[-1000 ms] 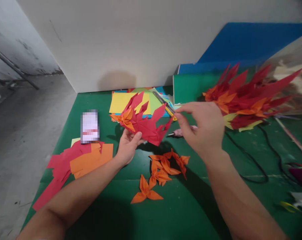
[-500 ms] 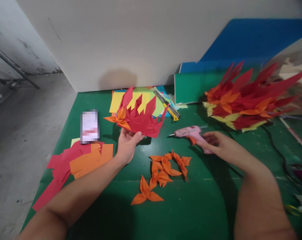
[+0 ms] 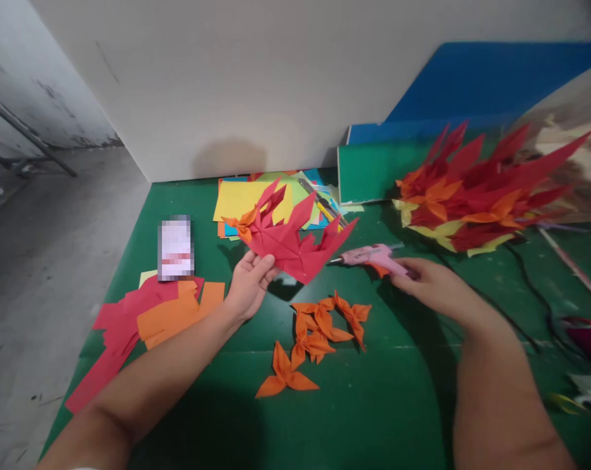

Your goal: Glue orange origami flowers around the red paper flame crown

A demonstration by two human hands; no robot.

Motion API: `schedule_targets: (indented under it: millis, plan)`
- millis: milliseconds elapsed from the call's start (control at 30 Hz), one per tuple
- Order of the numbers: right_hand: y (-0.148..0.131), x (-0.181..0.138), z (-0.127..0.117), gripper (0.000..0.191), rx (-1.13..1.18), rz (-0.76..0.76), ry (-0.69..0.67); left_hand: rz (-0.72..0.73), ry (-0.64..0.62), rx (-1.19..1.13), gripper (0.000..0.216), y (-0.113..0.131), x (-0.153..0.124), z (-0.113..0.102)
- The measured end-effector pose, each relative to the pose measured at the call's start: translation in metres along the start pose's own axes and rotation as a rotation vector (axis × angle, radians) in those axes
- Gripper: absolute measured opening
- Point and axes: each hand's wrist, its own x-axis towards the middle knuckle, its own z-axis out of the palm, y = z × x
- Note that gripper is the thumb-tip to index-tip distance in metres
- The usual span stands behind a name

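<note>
In the head view, my left hand (image 3: 251, 284) pinches the lower edge of a red folded-paper piece (image 3: 300, 241). The piece has upright points, and an orange paper flower (image 3: 243, 224) sits at its left end. My right hand (image 3: 422, 284) is closed round the handle of a pink glue gun (image 3: 368, 256). Its nozzle points left and lies close to the right part of the red piece; whether they touch I cannot tell. On the green table between my arms lie several orange folded-paper flowers (image 3: 286, 377).
Loose red strips (image 3: 128, 313) and orange paper pieces (image 3: 170, 316) lie at left, below a blurred-out white object (image 3: 175, 248). Behind are stacked coloured sheets (image 3: 251, 199) and a yellow cutter knife (image 3: 327, 210). A large red-orange paper arrangement (image 3: 481, 189) stands at right, near a black cord (image 3: 530, 281).
My left hand has tilted and turned the red piece, its right end swinging rightward towards the nozzle. My right hand has moved slightly left and closed further round the glue gun's handle.
</note>
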Motion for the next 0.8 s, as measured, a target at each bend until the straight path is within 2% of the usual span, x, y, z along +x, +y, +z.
schedule_targets:
  millis: [133,267,400,467,600,700,800]
  plan:
    - [0.003,0.001,0.004,0.04,0.182,0.085,0.025,0.031,0.056,-0.003,0.034,0.002,0.008,-0.002]
    - [-0.003,-0.002,0.004,0.05,0.37,0.091,0.219,0.089,0.112,-0.002,0.039,0.0,0.006,-0.002]
    - [-0.021,-0.012,0.002,0.024,0.493,-0.027,0.398,0.136,0.157,-0.026,0.04,-0.002,0.006,-0.001]
    - [-0.033,-0.018,0.003,0.014,0.555,-0.132,0.446,0.086,0.119,-0.013,0.036,-0.003,0.008,-0.001]
    - [-0.056,-0.029,0.013,0.023,0.577,-0.253,0.422,-0.059,0.073,0.04,0.035,-0.004,0.009,-0.001]
    - [-0.068,-0.033,0.026,0.037,0.542,-0.263,0.419,-0.043,0.106,0.044,0.04,-0.003,0.008,0.0]
    - [-0.072,-0.032,0.035,0.043,0.554,-0.244,0.453,0.014,0.069,0.046,0.039,-0.001,0.004,0.001]
